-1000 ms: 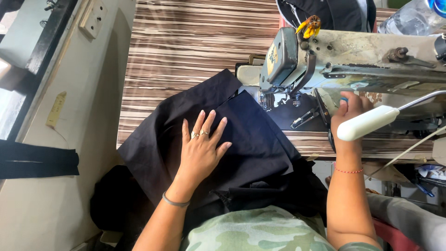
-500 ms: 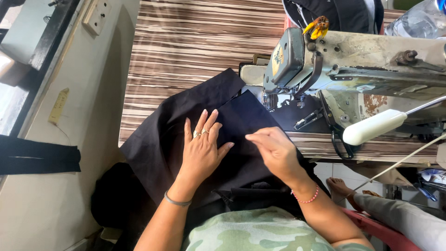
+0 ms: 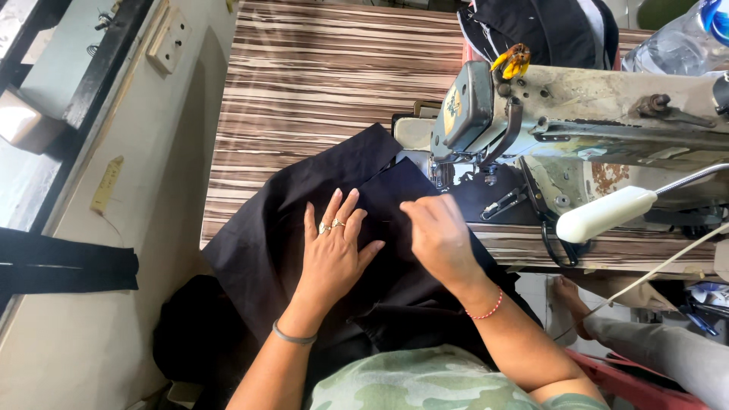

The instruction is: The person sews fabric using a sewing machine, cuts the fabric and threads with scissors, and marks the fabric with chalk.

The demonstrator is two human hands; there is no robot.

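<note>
A black cloth (image 3: 304, 190) lies over the front edge of a striped wooden table (image 3: 319, 83) and runs under the needle of a worn cream sewing machine (image 3: 577, 114). My left hand (image 3: 331, 254) rests flat on the cloth, fingers spread, with rings on it. My right hand (image 3: 437, 235) sits just to its right, fingers bent and pinching a fold of the cloth close to the machine's foot. The fingertips are partly hidden.
A white lever handle (image 3: 604, 215) sticks out below the machine. A clear plastic bottle (image 3: 676, 42) and a dark bag (image 3: 547, 26) stand behind it. A wall socket (image 3: 171, 42) is at the left, and another person's foot (image 3: 569, 296) shows at lower right.
My right hand left the machine's right side, came across to the cloth and now pinches it near the needle. My left hand has stayed flat on the cloth.
</note>
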